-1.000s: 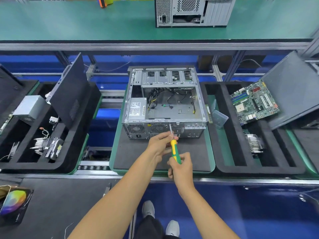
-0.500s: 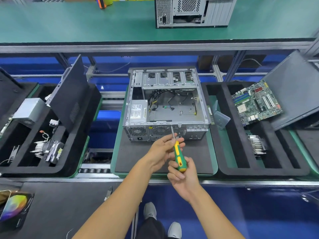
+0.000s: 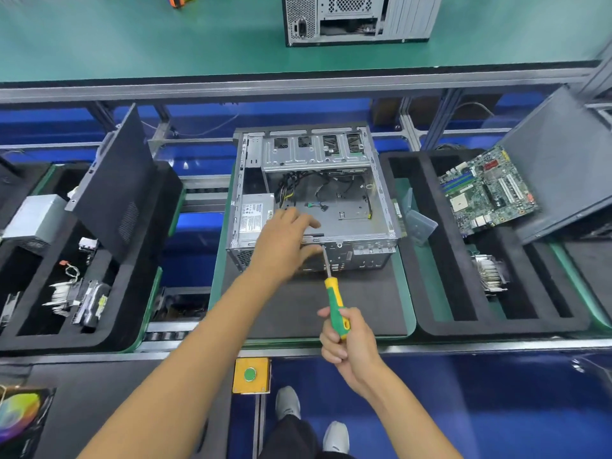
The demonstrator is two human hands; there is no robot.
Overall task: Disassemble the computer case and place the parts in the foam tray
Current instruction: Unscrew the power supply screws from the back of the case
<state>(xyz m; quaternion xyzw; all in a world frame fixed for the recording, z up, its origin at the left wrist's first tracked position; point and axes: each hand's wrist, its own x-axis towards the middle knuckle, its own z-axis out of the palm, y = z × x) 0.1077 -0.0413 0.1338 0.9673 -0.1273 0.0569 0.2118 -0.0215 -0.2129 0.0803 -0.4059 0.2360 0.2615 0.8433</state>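
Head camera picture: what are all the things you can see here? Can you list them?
computer case: 1, silver, open, on the middle mat
power supply: 1, silver, inside the case, left
screwdriver: 1, yellow-green, tip at the case's near wall
foam tray: 1, black, right
motherboard: 1, green, in the right tray
heatsink: 1, silver, in the right tray
second case: 1, silver, far green bench
left hand: on the case's near edge
right hand: holds the screwdriver
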